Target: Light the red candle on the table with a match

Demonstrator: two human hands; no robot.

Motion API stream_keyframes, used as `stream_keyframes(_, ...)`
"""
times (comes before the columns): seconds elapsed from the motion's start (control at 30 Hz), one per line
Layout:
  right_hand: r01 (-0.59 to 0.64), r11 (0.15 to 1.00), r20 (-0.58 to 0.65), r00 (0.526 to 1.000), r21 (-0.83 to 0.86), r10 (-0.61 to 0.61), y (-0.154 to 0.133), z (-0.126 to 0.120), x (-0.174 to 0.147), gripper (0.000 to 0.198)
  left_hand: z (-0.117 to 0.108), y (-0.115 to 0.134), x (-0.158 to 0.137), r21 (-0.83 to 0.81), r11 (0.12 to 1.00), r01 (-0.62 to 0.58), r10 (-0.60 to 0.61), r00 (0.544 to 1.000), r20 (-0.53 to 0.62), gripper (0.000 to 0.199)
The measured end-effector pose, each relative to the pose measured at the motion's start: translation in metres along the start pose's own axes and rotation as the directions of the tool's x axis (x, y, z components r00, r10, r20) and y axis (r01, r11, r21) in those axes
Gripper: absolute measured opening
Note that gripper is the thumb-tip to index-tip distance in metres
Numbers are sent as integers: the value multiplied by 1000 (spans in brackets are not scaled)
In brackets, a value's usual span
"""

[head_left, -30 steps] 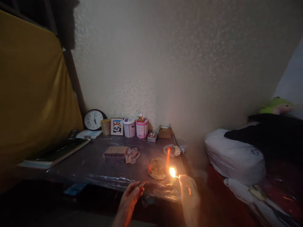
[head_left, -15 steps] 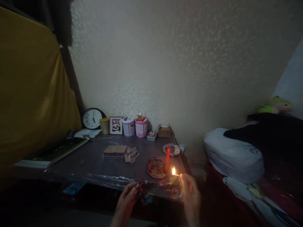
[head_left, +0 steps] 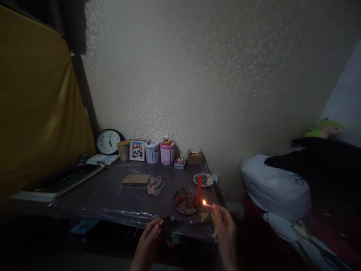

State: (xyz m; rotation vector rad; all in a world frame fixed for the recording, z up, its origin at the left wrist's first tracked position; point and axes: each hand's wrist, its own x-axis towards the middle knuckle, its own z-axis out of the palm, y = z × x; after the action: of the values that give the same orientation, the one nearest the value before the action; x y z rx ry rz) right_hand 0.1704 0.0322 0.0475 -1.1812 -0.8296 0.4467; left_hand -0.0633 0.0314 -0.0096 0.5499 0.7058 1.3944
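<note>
Pinched in my right hand (head_left: 225, 224) is a burning match (head_left: 208, 204), its flame pointing left. Just left of the flame stands a red candle (head_left: 199, 191), upright at the right side of a round metal plate (head_left: 175, 206). A short red stub (head_left: 177, 201) sits at the plate's left, and brownish bits cover the plate. My left hand (head_left: 150, 235) is closed on a small dark box (head_left: 166, 222), probably a matchbox, just off the table's front edge; shadow hides most of it. Behind the candle, a second plate (head_left: 194, 181) holds several matchsticks (head_left: 209, 180).
On the dark table (head_left: 113, 197) lie a stack of small boxes (head_left: 135, 181) and a clear plastic bag (head_left: 155, 185). A clock (head_left: 109, 142), picture frame (head_left: 137, 150), cans (head_left: 152, 151) and a cardboard box (head_left: 194, 157) line the wall. A white bag (head_left: 276, 184) sits at right.
The match flame has shrunk and moved slightly left, closer to the candle. The light on the hands and plate has dimmed. My left hand has barely moved.
</note>
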Motion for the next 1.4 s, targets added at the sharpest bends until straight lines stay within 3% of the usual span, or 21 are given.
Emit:
stream_keyframes(0.5,-97,985,18,995,140,96,-20,16,20,26,-2,-6,2,-5,1000,26,-26,998,-62,38)
stream_keyframes(0.97,-71,957,75,996,283,52,-35,26,38,26,-6,-9,7,-21,999,27,-28,999,-46,37)
stream_keyframes(1.4,-42,958,40,999,284,32,-36,35,60,26,2,-7,3,-47,999,6,-8,999,-43,35)
